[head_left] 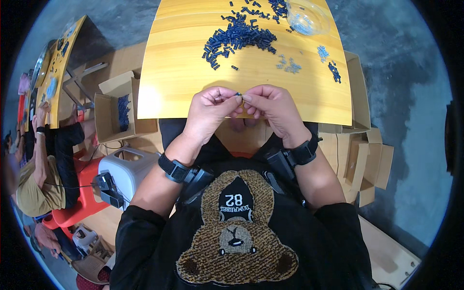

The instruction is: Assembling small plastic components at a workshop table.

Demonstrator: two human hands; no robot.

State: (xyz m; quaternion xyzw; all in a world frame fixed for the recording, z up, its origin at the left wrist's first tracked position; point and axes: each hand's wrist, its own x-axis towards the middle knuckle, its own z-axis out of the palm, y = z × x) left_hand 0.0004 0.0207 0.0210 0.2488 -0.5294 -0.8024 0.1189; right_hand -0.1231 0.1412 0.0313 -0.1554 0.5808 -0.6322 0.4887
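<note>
My left hand point(212, 107) and my right hand point(274, 108) meet over the near edge of the yellow wooden table point(174, 87). Thumbs and forefingers of both are pinched together around a tiny dark part point(239, 95), mostly hidden by the fingertips; its kind is too small to make out. Beyond them lies a large heap of small dark blue-black cylindrical pieces point(239, 37). Small clear or pale pieces point(289, 65) are scattered to the right of the heap. Farther right sit a light blue cluster point(323, 53) and a short row of dark pieces point(334, 72).
A clear round bowl point(309, 19) with pale pieces stands at the far right. An open cardboard box point(108, 108) holding dark pieces is left of the table; more cardboard boxes point(360, 162) are at right. A grey stool point(128, 166) and a seated person point(46, 179) are on the left.
</note>
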